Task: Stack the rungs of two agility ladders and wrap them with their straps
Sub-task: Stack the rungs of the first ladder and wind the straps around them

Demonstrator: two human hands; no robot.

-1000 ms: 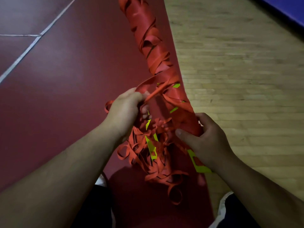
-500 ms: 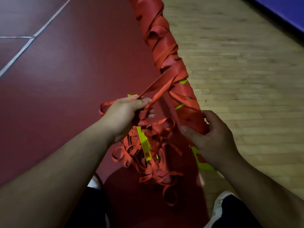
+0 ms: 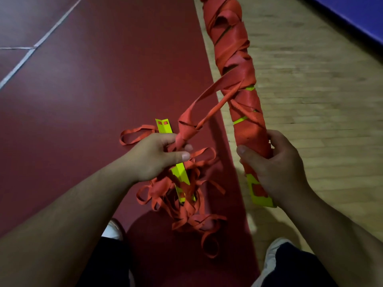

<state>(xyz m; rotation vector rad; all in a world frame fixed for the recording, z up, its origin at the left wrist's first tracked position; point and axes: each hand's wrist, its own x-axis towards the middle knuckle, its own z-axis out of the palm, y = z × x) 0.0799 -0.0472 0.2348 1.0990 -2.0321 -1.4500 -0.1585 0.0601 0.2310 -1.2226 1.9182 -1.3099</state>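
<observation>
The left grip is clamped on the loose orange strap; the right grip is clamped around the wrapped rung bundle.

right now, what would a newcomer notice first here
The long bundle of yellow plastic rungs wound in orange fabric strap rises up the middle, gripped near its lower end by the right hand. The left hand holds a taut strap beside it, above a tangled orange heap.

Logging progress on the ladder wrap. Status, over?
Left hand grips the strap and a yellow rung. Right hand holds the wrapped bundle near its lower end. Loose strap tangle below left hand.
</observation>
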